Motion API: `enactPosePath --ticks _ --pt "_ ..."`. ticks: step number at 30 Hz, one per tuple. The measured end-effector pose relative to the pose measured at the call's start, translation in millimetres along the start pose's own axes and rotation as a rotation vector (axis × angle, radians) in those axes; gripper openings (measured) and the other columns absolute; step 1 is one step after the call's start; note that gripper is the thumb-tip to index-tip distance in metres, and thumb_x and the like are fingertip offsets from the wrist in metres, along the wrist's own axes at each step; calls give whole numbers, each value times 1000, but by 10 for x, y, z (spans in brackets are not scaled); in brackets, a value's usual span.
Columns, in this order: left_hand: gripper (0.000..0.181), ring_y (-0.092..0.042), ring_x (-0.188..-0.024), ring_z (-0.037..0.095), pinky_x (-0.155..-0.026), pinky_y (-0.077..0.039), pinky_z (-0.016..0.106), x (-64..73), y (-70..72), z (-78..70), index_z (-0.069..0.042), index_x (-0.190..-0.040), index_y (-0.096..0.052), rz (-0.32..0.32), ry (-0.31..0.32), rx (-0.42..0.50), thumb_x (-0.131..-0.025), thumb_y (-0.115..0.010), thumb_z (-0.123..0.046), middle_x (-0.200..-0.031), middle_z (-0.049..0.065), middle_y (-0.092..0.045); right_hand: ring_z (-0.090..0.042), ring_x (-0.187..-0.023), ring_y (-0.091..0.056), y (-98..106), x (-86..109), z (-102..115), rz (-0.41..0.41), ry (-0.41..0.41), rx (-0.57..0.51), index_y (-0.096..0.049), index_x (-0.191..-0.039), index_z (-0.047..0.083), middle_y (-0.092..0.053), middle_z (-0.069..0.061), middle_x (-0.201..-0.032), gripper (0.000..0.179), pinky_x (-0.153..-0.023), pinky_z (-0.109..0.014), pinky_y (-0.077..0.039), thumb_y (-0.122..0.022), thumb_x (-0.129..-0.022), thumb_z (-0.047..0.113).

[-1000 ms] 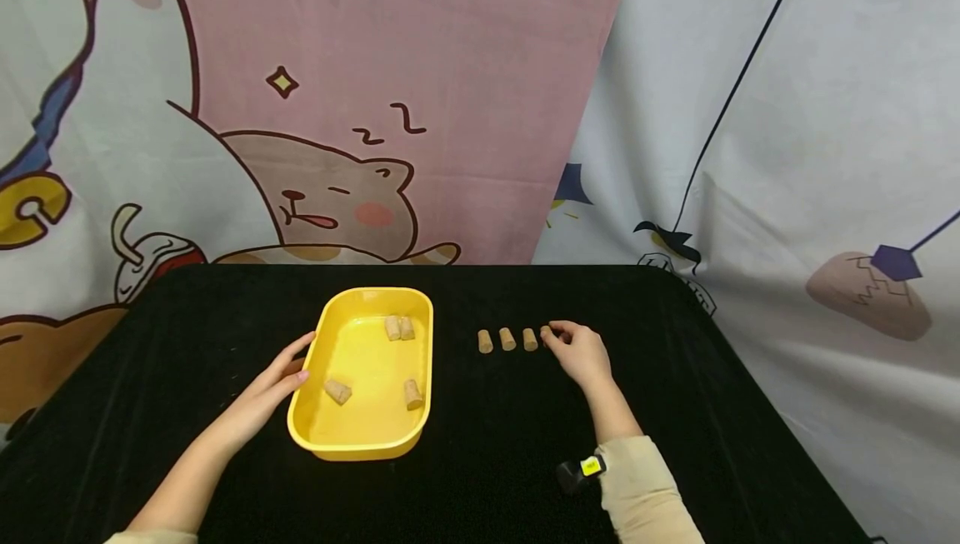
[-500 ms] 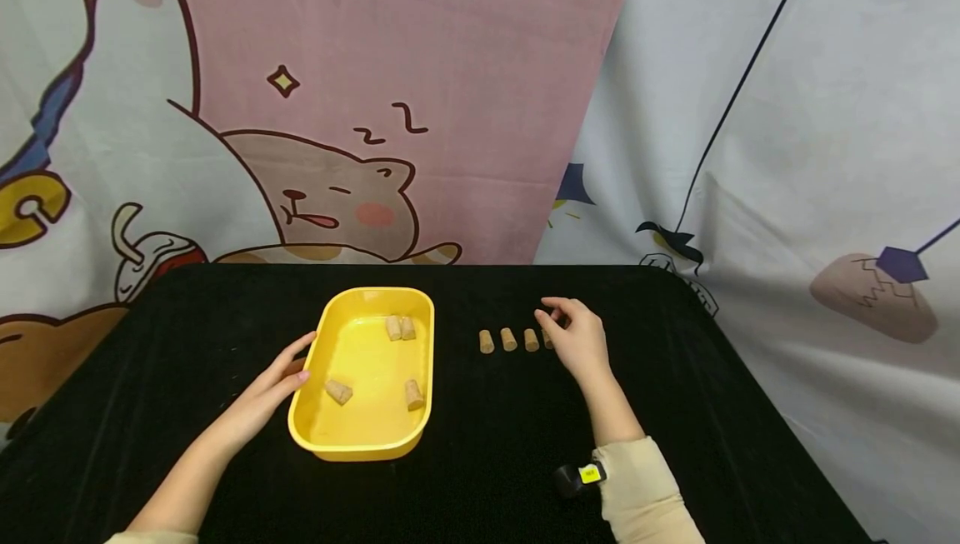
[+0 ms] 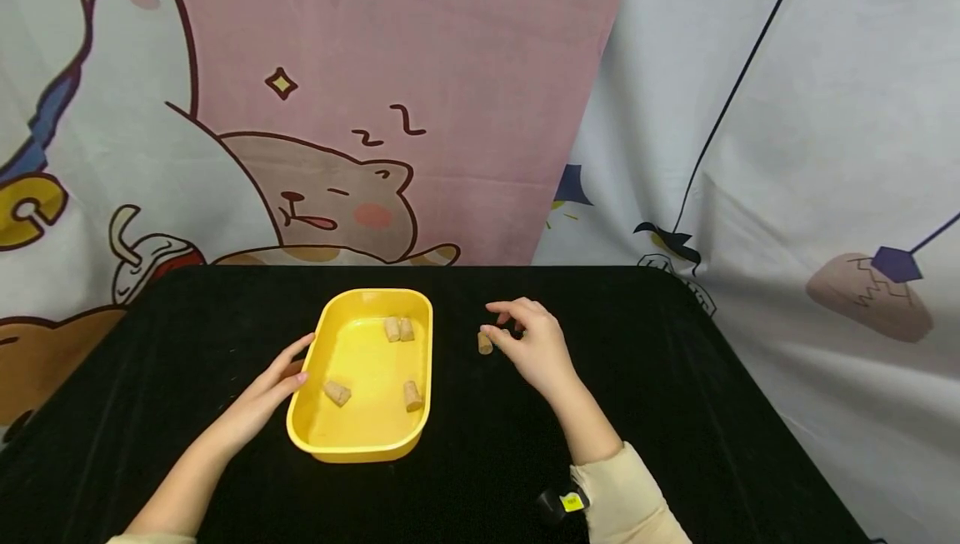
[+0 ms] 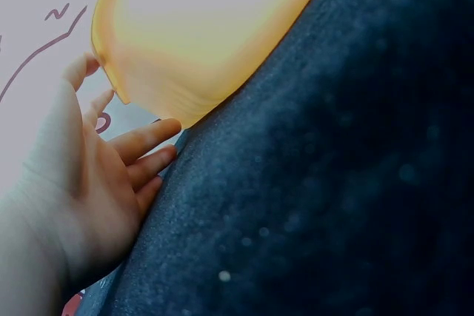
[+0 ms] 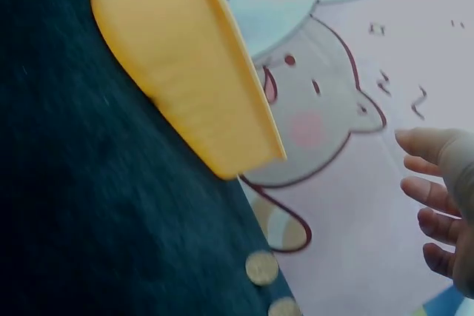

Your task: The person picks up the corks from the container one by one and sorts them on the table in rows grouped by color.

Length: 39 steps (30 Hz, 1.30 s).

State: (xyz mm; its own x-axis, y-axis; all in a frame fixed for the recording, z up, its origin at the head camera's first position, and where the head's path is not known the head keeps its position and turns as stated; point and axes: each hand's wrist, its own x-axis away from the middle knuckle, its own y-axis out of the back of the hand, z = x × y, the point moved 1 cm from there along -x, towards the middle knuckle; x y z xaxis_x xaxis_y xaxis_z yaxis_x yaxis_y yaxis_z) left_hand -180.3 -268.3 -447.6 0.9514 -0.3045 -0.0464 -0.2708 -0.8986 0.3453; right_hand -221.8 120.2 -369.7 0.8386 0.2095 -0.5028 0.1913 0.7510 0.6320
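Observation:
A yellow plastic tray stands on the black cloth, with several corks in it. Two of these, such as the cork, lie side by side near its far end. My left hand touches the tray's left rim with its fingers spread and nearly straight. Right of the tray, my right hand hovers with thumb and forefinger apart and nothing between them. Just beyond the thumb tip stands a single cork; the hand hides the rest of the row. In the right wrist view, two corks show, including the nearer cork.
The black-covered table ends at a hanging cloth backdrop with cartoon animals. A black wrist camera with a yellow label is strapped at the right sleeve.
My right hand has let go of the cork at the row's right end, lifted, then moved left over the row. The left hand and the tray stay where they were.

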Motion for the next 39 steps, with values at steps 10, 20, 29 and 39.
enactPosePath --ticks 10,20,29,39 --pt "56 -41 -122 52 -91 -40 64 4 -1 -12 -13 -153 -12 1 1 9 -104 -37 -25 -144 37 -27 -16 -90 -53 -329 33 352 233 150 -72 -70 -112 17 -63 5 -99 35 -77 -31 -43 -78 -80 29" --pt "56 -42 -122 51 -91 -40 63 20 -7 -27 -14 -153 -13 0 6 13 -104 -37 -25 -145 36 -27 -8 -104 -50 -690 -86 653 466 269 73 -67 -120 23 -63 9 -117 42 -86 -29 -36 -76 -81 37" --pt "57 -39 -124 53 -91 -41 62 23 -4 -43 -15 -154 -12 -1 8 17 -104 -37 -25 -145 37 -25 -14 -130 -41 -1052 -189 760 641 316 161 -65 -123 27 -59 10 -127 42 -112 -46 -19 -75 -83 35" --pt "57 -35 -126 54 -92 -40 63 19 -4 -34 -15 -154 -12 9 2 16 -104 -37 -26 -146 37 -23 -8 -115 -48 -1306 -287 835 755 352 245 -63 -126 31 -58 14 -124 44 -108 -42 -25 -72 -83 40"
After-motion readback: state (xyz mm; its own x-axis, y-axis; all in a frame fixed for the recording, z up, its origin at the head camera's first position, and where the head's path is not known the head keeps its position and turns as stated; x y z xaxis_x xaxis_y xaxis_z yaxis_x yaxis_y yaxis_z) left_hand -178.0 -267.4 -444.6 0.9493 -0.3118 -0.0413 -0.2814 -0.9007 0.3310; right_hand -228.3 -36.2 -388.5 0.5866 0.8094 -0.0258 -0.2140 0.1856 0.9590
